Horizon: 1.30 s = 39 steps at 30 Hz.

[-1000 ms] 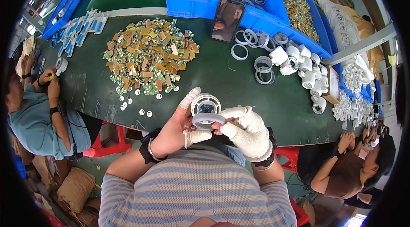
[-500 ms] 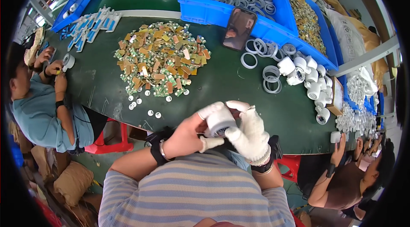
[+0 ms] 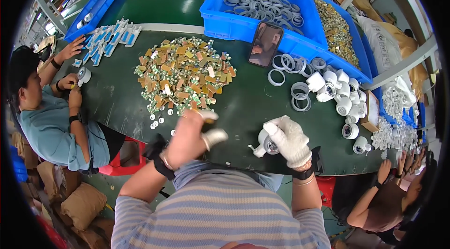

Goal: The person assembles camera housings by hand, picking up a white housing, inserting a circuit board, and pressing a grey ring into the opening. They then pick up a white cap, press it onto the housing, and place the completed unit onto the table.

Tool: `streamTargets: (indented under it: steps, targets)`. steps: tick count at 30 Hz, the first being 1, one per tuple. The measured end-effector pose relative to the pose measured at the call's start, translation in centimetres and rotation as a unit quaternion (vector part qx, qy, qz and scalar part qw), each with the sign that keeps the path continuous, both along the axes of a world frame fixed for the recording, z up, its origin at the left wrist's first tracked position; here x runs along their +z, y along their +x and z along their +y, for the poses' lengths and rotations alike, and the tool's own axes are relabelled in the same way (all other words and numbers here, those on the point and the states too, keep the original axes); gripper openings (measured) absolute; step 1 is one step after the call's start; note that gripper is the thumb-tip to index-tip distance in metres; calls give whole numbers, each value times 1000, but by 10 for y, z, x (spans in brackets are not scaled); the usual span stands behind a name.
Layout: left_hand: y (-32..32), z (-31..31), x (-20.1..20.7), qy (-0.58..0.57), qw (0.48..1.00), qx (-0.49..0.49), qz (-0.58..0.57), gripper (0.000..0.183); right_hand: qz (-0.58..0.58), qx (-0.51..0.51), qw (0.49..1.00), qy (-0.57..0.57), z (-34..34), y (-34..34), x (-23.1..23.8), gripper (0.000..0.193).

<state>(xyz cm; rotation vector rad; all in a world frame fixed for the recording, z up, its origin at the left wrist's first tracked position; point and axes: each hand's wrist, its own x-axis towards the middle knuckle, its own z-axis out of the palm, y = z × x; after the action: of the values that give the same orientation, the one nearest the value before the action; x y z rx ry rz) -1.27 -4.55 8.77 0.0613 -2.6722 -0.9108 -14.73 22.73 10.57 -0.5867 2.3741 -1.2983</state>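
Currently the gloved right hand [image 3: 289, 141] grips a white round case [image 3: 262, 141] by the near edge of the green table [image 3: 253, 94]; the left hand [image 3: 186, 139], blurred, hangs loosely spread just beside the heap of small circuit boards [image 3: 185, 75], with loose grey rings [image 3: 300, 98] and a phone [image 3: 266, 44] farther out

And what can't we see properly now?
All in the head view:
Left hand: too blurred to tell if it holds a board.
White part: its right side is hidden by the right hand.
Boards: the lower ones are buried under the top ones.
Rings: those underneath are hidden by the rings above.
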Motion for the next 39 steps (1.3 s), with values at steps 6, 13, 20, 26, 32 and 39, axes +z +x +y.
streamTargets:
  steps: [6,13,20,26,32,39]
  targets:
    - [-23,-28,-33,-134,987,83,18,19,397,36,917,23,-14,-18,0,19]
    - [-7,-1,-18,95,991,70,-60,18,411,34,905,109,5,53,-7,23]
    - [-10,26,-33,527,846,-20,-75,26,478,4,875,75,3,45,-25,25]
    - [-9,43,-28,649,750,-39,-118,30,242,57,962,-112,-3,33,-7,17]
    - [-4,53,-33,646,757,-56,-79,24,133,129,972,-148,-11,32,-8,11]
    - [2,53,-22,625,762,-110,-130,41,162,125,973,-110,-15,33,-4,12]
